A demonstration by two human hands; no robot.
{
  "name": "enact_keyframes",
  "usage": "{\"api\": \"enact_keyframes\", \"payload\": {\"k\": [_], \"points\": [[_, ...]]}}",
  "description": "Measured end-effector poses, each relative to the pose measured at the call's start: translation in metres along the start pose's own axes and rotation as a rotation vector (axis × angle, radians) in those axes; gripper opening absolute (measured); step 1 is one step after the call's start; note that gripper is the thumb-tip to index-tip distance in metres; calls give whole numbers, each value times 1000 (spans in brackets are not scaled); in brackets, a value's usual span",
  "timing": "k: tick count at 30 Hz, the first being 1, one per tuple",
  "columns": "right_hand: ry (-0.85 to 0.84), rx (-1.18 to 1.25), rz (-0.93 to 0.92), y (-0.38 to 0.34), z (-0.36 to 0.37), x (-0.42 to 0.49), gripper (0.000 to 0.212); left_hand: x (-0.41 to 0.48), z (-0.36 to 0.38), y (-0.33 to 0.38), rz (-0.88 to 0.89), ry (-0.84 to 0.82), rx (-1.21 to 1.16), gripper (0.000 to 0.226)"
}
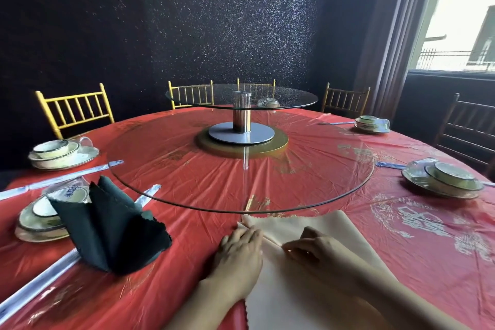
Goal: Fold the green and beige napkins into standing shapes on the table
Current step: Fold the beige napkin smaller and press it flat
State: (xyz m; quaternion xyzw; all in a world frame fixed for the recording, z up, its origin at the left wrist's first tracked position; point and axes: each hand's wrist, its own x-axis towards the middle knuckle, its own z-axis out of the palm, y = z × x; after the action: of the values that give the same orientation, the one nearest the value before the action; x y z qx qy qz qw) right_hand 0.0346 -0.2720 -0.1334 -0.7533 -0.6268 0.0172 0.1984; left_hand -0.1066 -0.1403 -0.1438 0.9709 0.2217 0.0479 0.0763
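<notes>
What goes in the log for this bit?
green napkin: standing | beige napkin: lying flat | left hand: presses its edge | right hand: pinches fold

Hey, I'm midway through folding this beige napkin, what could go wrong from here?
1. The fold in the beige napkin is held only by your right hand pinching it and your left hand resting on it; releasing early may let it open.
2. Its far edge lies close to the glass turntable rim and might catch there.
3. The standing green napkin is to your left; a careless sweep could topple it.
</notes>
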Motion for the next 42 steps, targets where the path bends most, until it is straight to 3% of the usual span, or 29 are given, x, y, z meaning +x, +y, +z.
{"api": "enact_keyframes", "payload": {"k": [2,5,7,10,13,15,20,22,24,26,29,32,33,37,42], "points": [[23,32,26,1,2,-5,30,1,-5,3,-6,-2,-3,48],[55,5,55,3,7,-14,50,1,-5,4,6,67,4,38],[55,-87,63,3,11,-19,52,3,0,3,3,90,14,37],[162,-244,2,1,16,-25,41,1,1,2,-6,98,15,48],[220,-274,35,-3,21,-36,61,1,-1,1,-7,86,14,80],[185,-270,70,-4,27,-42,66,1,-4,3,-4,85,22,80],[210,-315,132,0,37,-49,65,8,-7,9,-16,91,84,35],[219,-313,133,-3,37,-48,67,16,0,22,66,177,28,41],[210,-292,142,-5,36,-47,67,21,2,44,128,131,-80,54],[183,-278,151,-7,35,-48,63,26,11,53,224,123,-64,86],[154,-318,178,-8,32,-50,63,25,19,49,170,-76,-29,118],[89,-394,209,-8,25,-53,72,27,24,49,131,-70,26,79],[77,-416,228,-8,21,-55,75,26,25,50,130,-58,20,80],[14,-476,363,1,7,-78,78,24,28,47,156,-26,66,120],[-21,-520,406,10,9,-91,75,19,23,51,161,-1,56,102]]}}
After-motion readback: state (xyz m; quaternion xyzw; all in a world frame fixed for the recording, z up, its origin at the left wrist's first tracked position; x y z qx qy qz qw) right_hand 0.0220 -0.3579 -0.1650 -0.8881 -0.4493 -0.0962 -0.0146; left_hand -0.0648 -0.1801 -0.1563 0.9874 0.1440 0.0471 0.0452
